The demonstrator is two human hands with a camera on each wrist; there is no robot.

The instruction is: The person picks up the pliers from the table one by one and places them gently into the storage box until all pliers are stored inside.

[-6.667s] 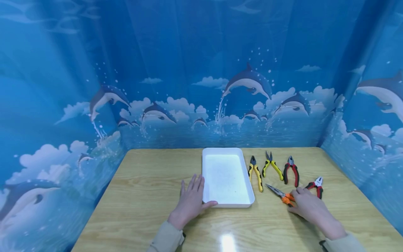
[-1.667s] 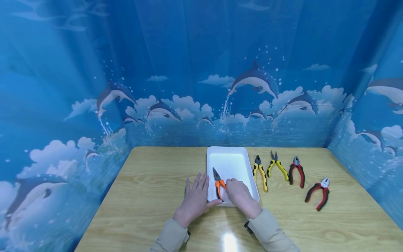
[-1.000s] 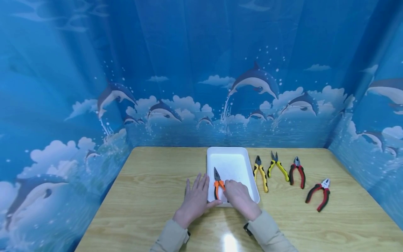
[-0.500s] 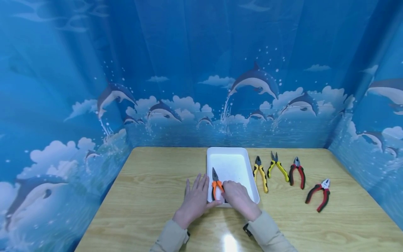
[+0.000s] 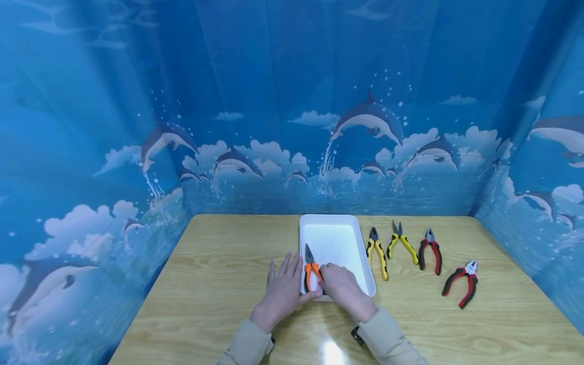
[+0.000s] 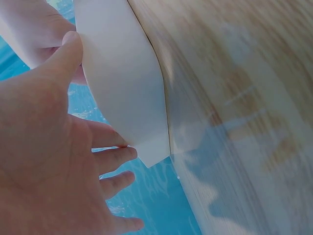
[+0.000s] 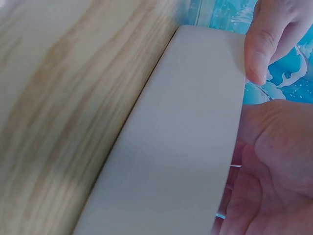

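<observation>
A pair of orange-and-black long-nose pliers lies inside the white tray, near its left wall, tips pointing to the far side. My right hand reaches over the near rim and holds the right handle, partly covering it. With fingers straight, my left hand rests along the tray's left side, its thumb on the near rim. In the left wrist view, the left hand touches the tray wall. The right wrist view has the right hand behind the tray wall, which hides the pliers.
Right of the tray lie yellow-and-black combination pliers, yellow long-nose pliers, red-and-black pliers and red-and-black cutters. All sit on the wooden table. A blue dolphin-print curtain stands behind it.
The right hand has carried the orange pliers from the table into the tray. Over the last second the pliers have shifted slightly left towards the tray wall. The left hand stays at the rim.
</observation>
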